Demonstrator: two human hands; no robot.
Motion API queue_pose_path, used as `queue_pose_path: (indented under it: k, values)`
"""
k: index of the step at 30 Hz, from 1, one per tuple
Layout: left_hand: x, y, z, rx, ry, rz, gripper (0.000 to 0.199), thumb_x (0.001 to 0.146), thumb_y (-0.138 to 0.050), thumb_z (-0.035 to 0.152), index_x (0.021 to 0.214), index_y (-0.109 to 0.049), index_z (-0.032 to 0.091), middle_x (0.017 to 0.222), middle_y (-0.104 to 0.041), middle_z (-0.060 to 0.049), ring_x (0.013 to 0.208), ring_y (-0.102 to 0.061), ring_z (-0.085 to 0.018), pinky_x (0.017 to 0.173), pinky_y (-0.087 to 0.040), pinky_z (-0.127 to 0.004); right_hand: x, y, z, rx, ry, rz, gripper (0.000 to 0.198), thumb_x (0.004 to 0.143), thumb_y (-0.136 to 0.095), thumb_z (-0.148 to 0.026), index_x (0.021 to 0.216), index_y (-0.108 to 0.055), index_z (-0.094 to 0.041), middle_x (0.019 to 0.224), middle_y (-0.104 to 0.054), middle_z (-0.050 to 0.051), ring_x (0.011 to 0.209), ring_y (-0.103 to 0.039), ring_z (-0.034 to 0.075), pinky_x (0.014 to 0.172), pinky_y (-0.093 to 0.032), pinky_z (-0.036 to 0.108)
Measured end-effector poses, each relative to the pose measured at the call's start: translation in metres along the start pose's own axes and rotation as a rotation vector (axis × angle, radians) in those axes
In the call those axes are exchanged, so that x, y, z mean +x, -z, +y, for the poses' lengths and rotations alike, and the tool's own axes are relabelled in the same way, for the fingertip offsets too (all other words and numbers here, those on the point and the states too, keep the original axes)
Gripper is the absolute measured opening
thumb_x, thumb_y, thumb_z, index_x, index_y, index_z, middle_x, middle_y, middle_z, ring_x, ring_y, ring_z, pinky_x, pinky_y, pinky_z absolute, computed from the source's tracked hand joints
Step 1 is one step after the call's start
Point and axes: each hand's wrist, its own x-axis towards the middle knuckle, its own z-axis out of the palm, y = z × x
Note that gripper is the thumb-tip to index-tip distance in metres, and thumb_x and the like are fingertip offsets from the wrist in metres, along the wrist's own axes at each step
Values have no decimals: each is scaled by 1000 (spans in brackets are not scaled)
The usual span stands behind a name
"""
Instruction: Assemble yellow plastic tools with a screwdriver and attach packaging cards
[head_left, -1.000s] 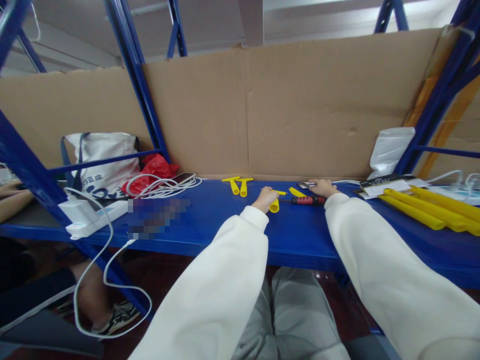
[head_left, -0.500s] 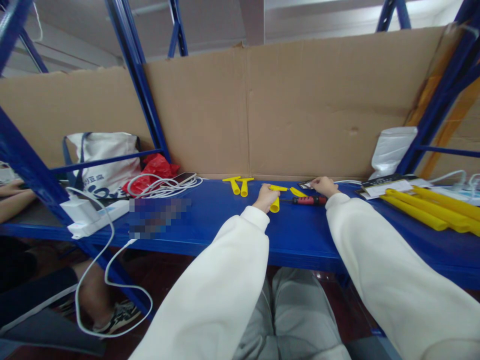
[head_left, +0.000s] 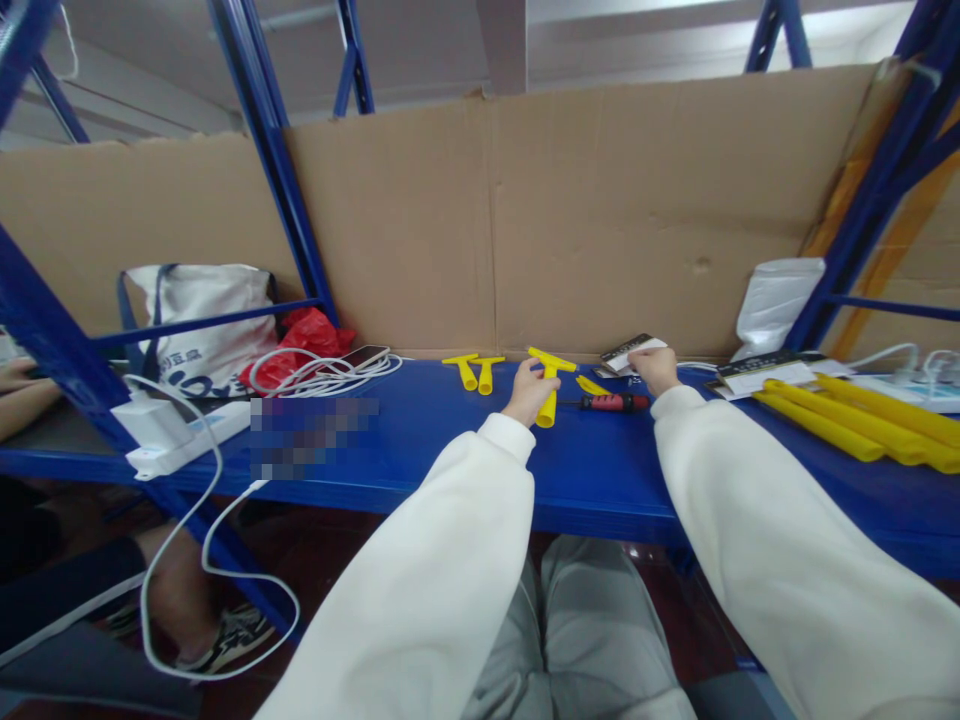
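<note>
In my left hand [head_left: 527, 394], whose fingers are closed, is a yellow T-shaped plastic handle [head_left: 551, 385], its tube end pointing toward me. My right hand [head_left: 655, 369] pinches a black-and-white printed packet [head_left: 626, 352] that is tilted up off the table. Between the hands lies a screwdriver [head_left: 613, 402] with a red and black grip, its shaft toward the left hand. Just behind it is a small yellow piece [head_left: 591, 385]. Two more yellow T-shaped handles [head_left: 478, 372] lie left of my left hand.
Several long yellow pieces [head_left: 855, 425] and printed cards [head_left: 765, 375] lie at the right of the blue table [head_left: 450, 450]. A cardboard wall [head_left: 600, 220] closes the back. Coiled white cable [head_left: 345, 375], a red bag [head_left: 307, 340] and a power strip [head_left: 187, 440] are at left. Another person's hand [head_left: 19, 375] is far left.
My right hand has lifted the packet up from the table. The T-shaped handle in my left hand has turned, so its crossbar and tube show more plainly.
</note>
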Motion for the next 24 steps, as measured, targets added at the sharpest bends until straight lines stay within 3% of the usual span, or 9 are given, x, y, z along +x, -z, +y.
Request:
queue_pose_path:
  k: [5, 12, 17, 24]
  values:
    - [-1, 0, -1, 5, 6, -12, 65, 63, -59, -8, 125, -52, 9, 99, -66, -11, 66, -59, -11, 68, -49, -25, -9, 2, -14, 202, -58, 0, 20, 57, -63, -2, 65, -53, -18, 58, -54, -2, 71, -62, 18, 72, -53, 31]
    - [2, 1, -4, 35, 26, 10, 56, 59, -57, -9, 110, -64, 11, 85, -65, -5, 57, -55, -9, 64, -47, -25, -34, 5, -32, 553, -162, -115, 52, 53, -71, -2, 91, -43, -22, 68, -59, -5, 69, -64, 15, 62, -55, 26]
    - [6, 2, -6, 24, 35, -39, 34, 58, -56, -8, 81, -71, 12, 58, -59, 1, 54, -54, -11, 66, -46, -27, -62, 1, -42, 586, -64, -325, 55, 51, -75, -7, 94, -46, -22, 69, -63, -4, 73, -66, 16, 72, -56, 30]
    - [8, 1, -6, -56, -3, -7, 11, 65, -64, 6, 59, -64, 15, 52, -56, 2, 59, -55, -13, 66, -44, -26, -85, -4, -48, 539, -23, -394, 54, 52, -77, -11, 97, -49, -21, 68, -66, -4, 75, -68, 18, 78, -55, 34]
